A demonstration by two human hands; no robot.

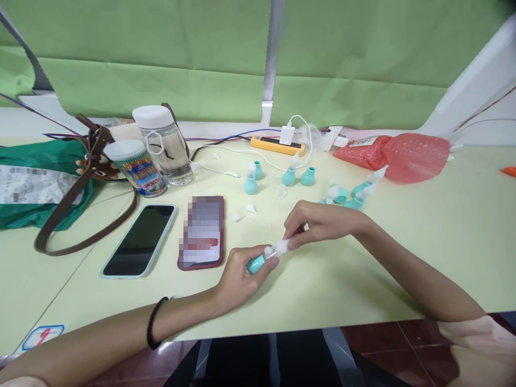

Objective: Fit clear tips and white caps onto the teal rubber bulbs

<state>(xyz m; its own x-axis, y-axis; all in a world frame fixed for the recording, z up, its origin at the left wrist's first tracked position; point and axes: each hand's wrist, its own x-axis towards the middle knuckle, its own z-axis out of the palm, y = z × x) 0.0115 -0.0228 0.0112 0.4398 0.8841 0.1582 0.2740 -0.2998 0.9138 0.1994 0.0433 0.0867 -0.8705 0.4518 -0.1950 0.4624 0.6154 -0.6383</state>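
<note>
L hand (pixel 242 275) grips teal rubber bulb (pixel 255 263); R hand (pixel 318 221), at its 2 o'clock, pinches bulb's clear tip (pixel 280 248). Red-cased phone (pixel 201 231) at 10 o'clock.

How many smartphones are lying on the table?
2: a dark-screened smartphone in a pale mint case and, just to its right, a smartphone in a red case with a lit screen. Both lie flat; none appears hidden.

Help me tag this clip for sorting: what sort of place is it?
Likely a light assembly bench: the left hand holds a teal bulb and the right hand its white tip, spare bulbs lie scattered on the table, and a green partition backs it.
</note>
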